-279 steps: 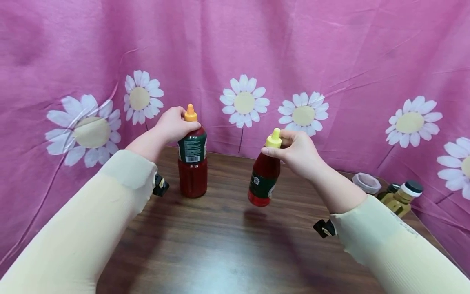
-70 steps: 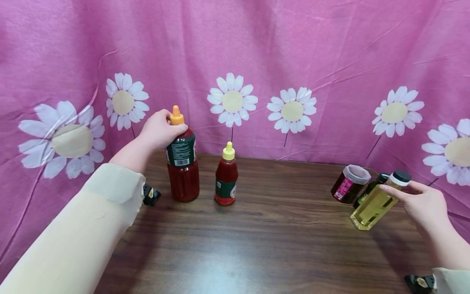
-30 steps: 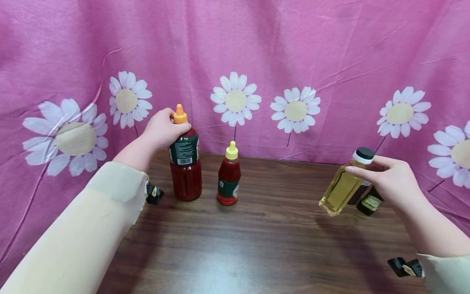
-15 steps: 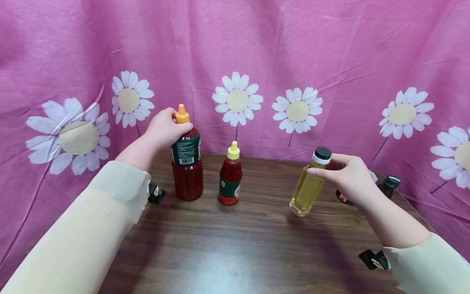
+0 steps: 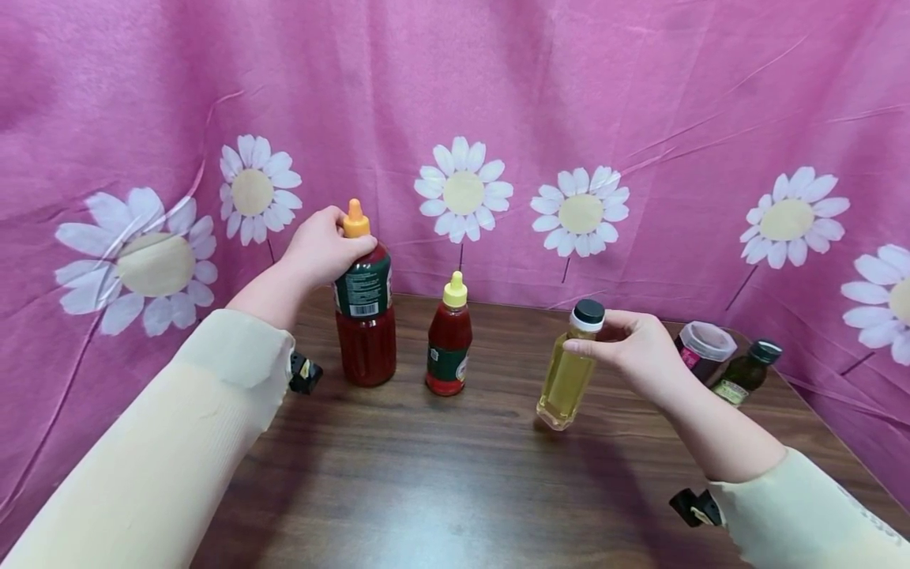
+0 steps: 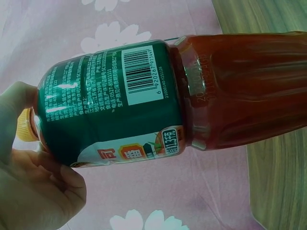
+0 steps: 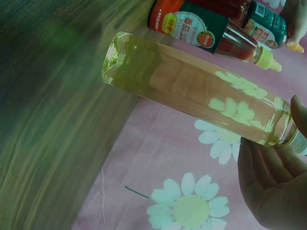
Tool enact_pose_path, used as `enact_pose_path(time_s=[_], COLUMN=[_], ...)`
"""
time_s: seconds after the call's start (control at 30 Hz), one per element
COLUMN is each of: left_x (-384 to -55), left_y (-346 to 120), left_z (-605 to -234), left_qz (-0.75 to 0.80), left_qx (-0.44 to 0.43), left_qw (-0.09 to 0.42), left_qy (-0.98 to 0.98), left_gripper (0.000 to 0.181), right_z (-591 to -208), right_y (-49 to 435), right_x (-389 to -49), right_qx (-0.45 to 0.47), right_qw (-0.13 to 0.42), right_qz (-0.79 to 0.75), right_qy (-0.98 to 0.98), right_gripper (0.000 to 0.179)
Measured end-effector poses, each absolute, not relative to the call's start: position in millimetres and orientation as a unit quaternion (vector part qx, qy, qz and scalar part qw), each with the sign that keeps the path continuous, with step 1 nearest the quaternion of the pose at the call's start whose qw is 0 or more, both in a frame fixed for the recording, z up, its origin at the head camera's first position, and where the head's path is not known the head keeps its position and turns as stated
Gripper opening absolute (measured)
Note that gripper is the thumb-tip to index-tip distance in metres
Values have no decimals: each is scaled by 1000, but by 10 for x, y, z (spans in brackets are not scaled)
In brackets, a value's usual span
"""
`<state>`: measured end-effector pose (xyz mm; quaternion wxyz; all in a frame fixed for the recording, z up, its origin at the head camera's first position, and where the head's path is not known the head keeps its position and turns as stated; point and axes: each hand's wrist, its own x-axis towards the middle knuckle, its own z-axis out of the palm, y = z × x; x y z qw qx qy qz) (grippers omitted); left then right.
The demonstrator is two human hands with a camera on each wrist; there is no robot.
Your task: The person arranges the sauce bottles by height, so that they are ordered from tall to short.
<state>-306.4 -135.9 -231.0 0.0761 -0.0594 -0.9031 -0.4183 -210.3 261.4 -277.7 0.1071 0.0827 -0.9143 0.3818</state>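
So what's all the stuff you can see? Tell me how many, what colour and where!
Cloth: one, pink, at the back
Daisies: six in the head view, white and pale yellow, on the cloth
Table: one, brown, in front of the cloth
Big bottle: one, red with orange cap, left
Small bottle: one, red with yellow cap, right of the big bottle
Oblong bottle: one, clear with yellow liquid and black cap, tilted, right of the small bottle
Jar: one, dark with pale lid, far right
Dark bottle: one, dark green, beside the jar
Sleeves: two, cream, on the arms
Left hand: one, bare, gripping the big bottle's neck
Right hand: one, bare, holding the oblong bottle's neck
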Motion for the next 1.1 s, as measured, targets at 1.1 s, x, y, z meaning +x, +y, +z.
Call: enact_pose_path(time_s=[1.1], left_x=[-3078], left_y=[-1345], left_z=[-2307], left_qz=[-445], left_qx=[-69], left_qw=[67], left_qy=[-890], left_gripper=[46], right_z=[-2841], right_y=[2551], right_x=[-2134], right_qx=[91], right_qw=[98], right_qz=[404], right_qy=[-905], right_gripper=[42])
